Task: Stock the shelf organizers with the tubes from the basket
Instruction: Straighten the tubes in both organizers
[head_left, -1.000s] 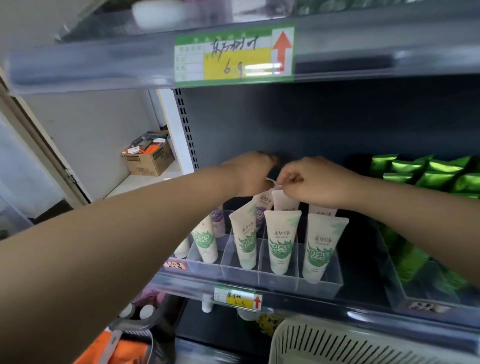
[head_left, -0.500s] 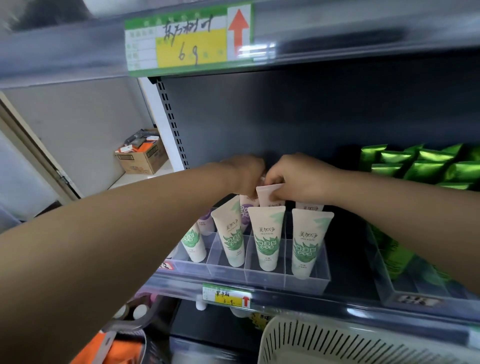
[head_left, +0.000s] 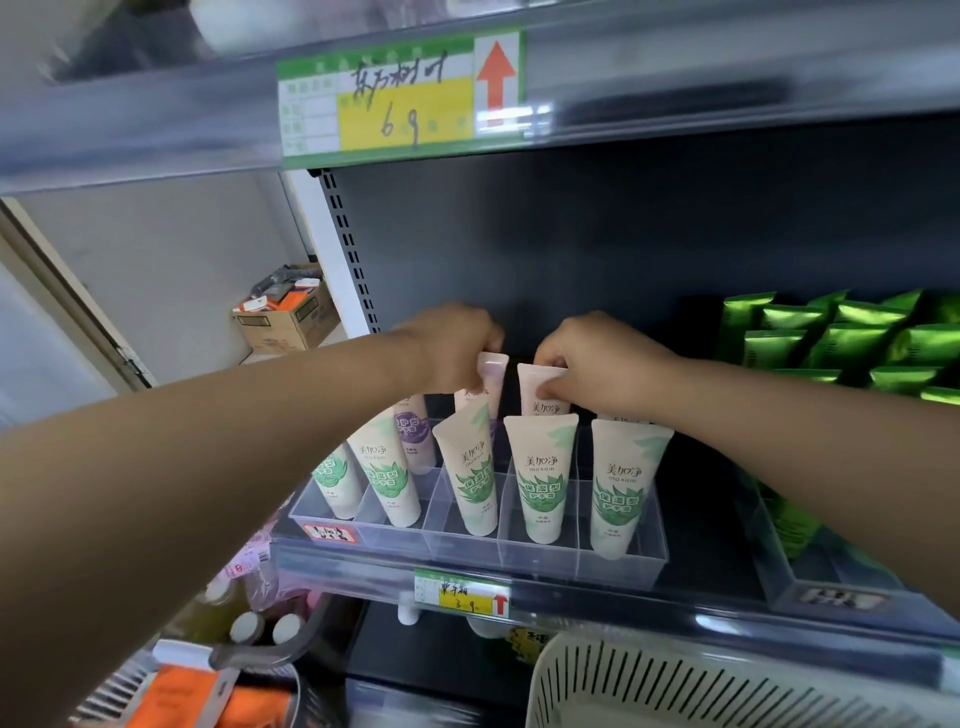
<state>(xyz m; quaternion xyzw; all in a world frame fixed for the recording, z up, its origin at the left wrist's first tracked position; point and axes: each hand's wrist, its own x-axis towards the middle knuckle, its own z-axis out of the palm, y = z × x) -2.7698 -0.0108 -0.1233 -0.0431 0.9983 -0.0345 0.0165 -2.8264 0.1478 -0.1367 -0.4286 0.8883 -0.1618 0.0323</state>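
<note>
STOCKING THE SHELF: A person's left hand (head_left: 457, 345) grips the crimped top of a pale plastic tube with a purple tint (head_left: 492, 365). The right hand (head_left: 597, 358) pinches the top edge of a cream plastic tube (head_left: 542, 387) just beside it. Both tubes stand in the back row of a clear plastic shelf organizer (head_left: 519, 561) divided into compartments. In its front row, three cream tubes printed with green leaves (head_left: 540, 467) stand crimped end up, one per compartment, each marked "美加净" above "maxam". Two more tubes of the same design (head_left: 387, 467) lean at the left, with a purple-labelled tube (head_left: 415, 434) behind them. A green-and-yellow price tag (head_left: 400, 98) on the upper shelf rail carries handwritten characters, the figures "69" and a red arrow pointing up. A smaller yellow tag (head_left: 462, 597) on the rail below the organizer shows what looks like "3.9" and another red arrow. Shiny green foil packets (head_left: 852, 338) are stacked to the right. A white slatted plastic basket (head_left: 675, 686) sits at the lower right, its contents out of view. A brown cardboard box (head_left: 285, 317) rests on a ledge at the left.
</note>
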